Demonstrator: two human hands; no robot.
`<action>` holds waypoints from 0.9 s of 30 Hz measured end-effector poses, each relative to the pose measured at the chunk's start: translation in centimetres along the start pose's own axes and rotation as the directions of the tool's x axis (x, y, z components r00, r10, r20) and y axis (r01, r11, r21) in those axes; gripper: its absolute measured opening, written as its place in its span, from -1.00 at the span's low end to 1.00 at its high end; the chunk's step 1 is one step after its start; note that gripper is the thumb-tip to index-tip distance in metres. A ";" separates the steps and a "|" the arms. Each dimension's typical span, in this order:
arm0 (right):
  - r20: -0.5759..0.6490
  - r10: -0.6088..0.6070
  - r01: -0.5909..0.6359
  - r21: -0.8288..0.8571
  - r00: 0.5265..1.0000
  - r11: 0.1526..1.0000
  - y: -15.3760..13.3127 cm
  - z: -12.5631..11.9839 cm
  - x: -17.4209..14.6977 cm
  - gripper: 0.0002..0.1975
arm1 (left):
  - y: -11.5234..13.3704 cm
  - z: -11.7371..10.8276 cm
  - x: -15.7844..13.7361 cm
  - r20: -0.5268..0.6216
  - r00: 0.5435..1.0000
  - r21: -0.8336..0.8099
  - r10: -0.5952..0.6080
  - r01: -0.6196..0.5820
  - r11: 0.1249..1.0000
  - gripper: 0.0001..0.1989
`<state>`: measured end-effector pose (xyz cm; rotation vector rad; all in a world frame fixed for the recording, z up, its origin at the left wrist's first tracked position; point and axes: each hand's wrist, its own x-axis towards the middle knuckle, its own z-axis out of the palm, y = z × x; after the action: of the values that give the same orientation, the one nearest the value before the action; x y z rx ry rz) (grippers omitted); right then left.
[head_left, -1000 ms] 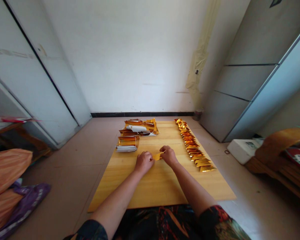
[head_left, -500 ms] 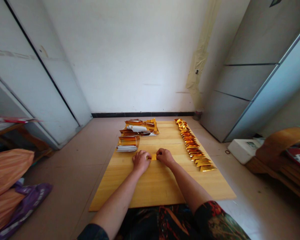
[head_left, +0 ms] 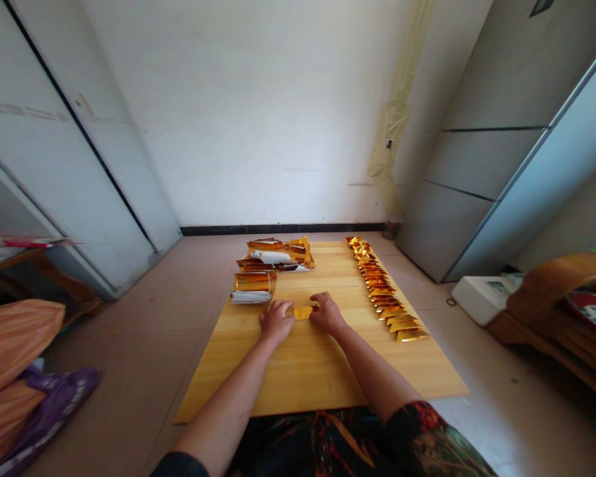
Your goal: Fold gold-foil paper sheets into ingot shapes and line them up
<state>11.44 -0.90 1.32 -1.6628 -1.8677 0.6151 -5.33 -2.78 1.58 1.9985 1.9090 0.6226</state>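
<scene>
A small flat piece of gold foil lies on the wooden board between my two hands. My left hand rests at its left end, thumb and fingers a little apart. At the foil's right end is my right hand, fingers curved with a gap to the thumb; its tips are at or just beside the edge. To the left stand stacks of gold-and-white foil sheets. A long row of overlapping folded gold foil pieces runs down the right side.
More foil bundles sit at the board's far left. Beyond the board are the white wall and a grey refrigerator. A white box and wooden furniture stand right; orange and purple bags lie left.
My fingers have loosened from their pinch at the foil's ends. My left hand has shifted slightly left, and more of the gold piece shows. The view has tilted a little.
</scene>
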 end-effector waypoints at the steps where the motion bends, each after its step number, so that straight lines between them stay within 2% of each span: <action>1: -0.004 -0.015 0.015 -0.019 1.000 1.000 0.0 0.1 0.0 -0.60 | 0.2 0.0 0.0 0.002 1.000 0.009 -0.010 0.010 1.000 -0.65; 5: 0.011 -0.037 0.038 -0.070 0.999 0.997 0.0 0.2 0.2 -0.62 | 1.0 -0.1 -0.3 -0.005 1.000 0.062 -0.011 0.011 0.998 -0.69; 12: 0.021 -0.088 0.089 -0.088 0.996 0.992 0.1 0.4 0.1 -0.80 | 1.2 0.0 -1.0 -0.067 0.997 0.062 0.035 -0.031 0.998 -0.71; 17: -0.053 -0.142 0.142 0.000 0.988 0.990 0.3 0.4 -0.7 -0.77 | 1.3 0.1 -1.5 -0.152 0.982 0.046 0.107 -0.101 0.994 -0.74; 21: -0.147 -0.186 0.199 0.080 0.971 0.977 0.7 0.8 -1.4 -0.74 | 1.2 0.3 -1.6 -0.207 0.956 0.050 0.209 -0.203 0.978 -0.84; 27: -0.268 -0.247 0.291 0.137 0.931 0.947 1.4 1.7 -1.7 -0.85 | 0.6 0.8 -1.4 -0.308 0.902 0.042 0.303 -0.306 0.951 -0.85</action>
<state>11.43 -2.33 -1.06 -1.2765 -1.7633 0.4198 -4.39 -4.19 1.04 2.3324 1.7556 1.0843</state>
